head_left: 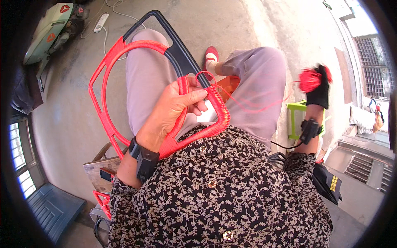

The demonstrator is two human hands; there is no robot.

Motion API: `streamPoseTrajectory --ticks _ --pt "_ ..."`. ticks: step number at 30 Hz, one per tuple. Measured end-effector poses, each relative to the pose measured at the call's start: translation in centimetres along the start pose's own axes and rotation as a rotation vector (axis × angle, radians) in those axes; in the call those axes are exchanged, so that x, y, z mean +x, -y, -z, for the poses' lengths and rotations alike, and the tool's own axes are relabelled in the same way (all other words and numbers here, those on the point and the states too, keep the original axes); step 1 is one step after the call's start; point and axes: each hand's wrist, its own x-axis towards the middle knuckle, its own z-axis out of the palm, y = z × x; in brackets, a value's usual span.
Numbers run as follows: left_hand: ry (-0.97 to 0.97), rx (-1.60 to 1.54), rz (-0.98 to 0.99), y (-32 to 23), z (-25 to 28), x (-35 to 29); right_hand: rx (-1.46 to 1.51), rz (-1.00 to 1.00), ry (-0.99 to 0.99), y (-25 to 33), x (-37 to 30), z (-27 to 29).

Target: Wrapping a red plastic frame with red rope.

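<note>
My left hand grips a flat frame with looped sides, resting across my lap and left thigh. Most of the frame is wound tightly in shiny red cord, while bare black shows along its far side. My thumb and fingers close around the wound part beside the bare section. Out to the right, my right hand, in a black glove, clutches a bundle of red cord, slightly blurred. From the frame's near right corner a loose red strand loops and stretches across my right thigh toward that bundle.
An orange-red box lies on the floor between my legs. A green plastic stool is at my right. At my left is a wooden seat with a phone. A power strip and scooter are farther off.
</note>
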Motion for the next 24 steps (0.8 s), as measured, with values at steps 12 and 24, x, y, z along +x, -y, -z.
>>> streamPoseTrajectory --ticks 12,24 --pt "-0.055 -0.109 0.020 0.8 -0.1 -0.1 -0.316 -0.413 0.695 -6.8 -6.5 -17.6" --pt "-0.095 -0.038 0.035 0.9 0.2 0.1 -0.082 -0.286 0.389 -4.7 -6.5 -17.2"
